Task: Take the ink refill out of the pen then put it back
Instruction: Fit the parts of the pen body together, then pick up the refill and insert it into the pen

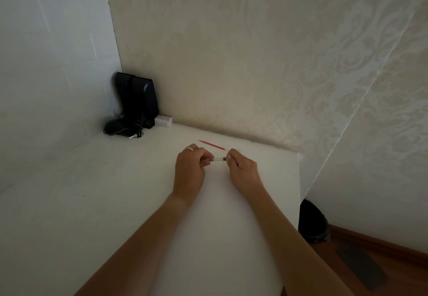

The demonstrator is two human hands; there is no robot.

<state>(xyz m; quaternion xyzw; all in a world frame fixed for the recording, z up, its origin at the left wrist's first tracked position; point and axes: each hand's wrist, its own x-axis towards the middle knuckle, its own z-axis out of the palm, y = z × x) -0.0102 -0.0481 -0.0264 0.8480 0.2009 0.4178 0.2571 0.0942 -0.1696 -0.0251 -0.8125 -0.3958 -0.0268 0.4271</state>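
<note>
A white table (115,203) is set into a room corner, bounded on the left by a pale tiled wall (46,41) and at the rear by cream damask wallpaper (254,52). In the far left corner a black device (139,97) is seen standing upright, with dark cables (122,130) at its foot and a small white box (164,120) just beside it. The table's right edge falls away to a wooden floor (382,261), where a dark bin (311,221) is placed near the wall. Wide bare surface is left to the left of and in front of the forearms; little is left towards the rear wall.

The clear pen barrel (218,159) is held horizontally above the table, between both hands. Its left end is enclosed by the curled fingers of the left hand (191,168), which bears a ring; its right end is pinched by the fingertips of the right hand (243,168). The red ink refill (212,144) is seen lying on the table just behind the hands, near the rear wall, apart from the barrel and untouched by either hand.
</note>
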